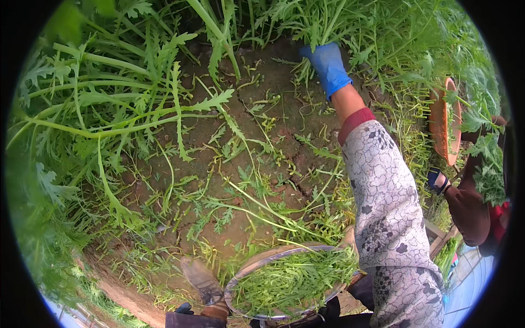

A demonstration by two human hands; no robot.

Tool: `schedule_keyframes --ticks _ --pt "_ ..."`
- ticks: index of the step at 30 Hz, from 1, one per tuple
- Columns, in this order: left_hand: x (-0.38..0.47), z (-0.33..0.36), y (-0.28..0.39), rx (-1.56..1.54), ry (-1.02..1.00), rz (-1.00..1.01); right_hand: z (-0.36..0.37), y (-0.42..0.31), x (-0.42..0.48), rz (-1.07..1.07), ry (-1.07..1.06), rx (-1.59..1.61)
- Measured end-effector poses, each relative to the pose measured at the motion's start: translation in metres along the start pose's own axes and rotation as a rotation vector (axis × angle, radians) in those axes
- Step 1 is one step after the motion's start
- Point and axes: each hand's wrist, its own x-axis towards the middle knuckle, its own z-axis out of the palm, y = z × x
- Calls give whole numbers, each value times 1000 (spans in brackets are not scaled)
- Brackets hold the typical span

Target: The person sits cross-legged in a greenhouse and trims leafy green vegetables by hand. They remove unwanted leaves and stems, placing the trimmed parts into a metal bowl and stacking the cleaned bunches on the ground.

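My right hand point(326, 67), in a blue glove, grips a bunch of leafy green stems point(328, 30) at the far edge of the standing plants. The stems' lower ends point(304, 70) show below the fist. A patterned grey sleeve with a dark red cuff covers that arm. Before me a round metal-rimmed basin point(295, 279) holds loose cut greens. At the lower left a small dark blue shape point(184, 308) may be part of my gloved left hand; too little of it shows to be sure.
Tall plants point(115, 82) lean in from the left. Stubble point(414, 123) and fallen stems point(262, 213) cover cracked soil point(283, 164). A shoe point(201, 281) stands beside the basin. On the right are an orange basin point(441, 127) and another person's gloved hand point(438, 180).
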Motion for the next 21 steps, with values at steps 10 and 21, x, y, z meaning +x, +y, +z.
schedule_keyframes --ticks 10,21 --pt "10 -13 3 -68 -72 -55 46 -33 6 -161 0 534" --pt "9 -17 -5 -121 -147 -69 77 -85 55 120 293 -60"
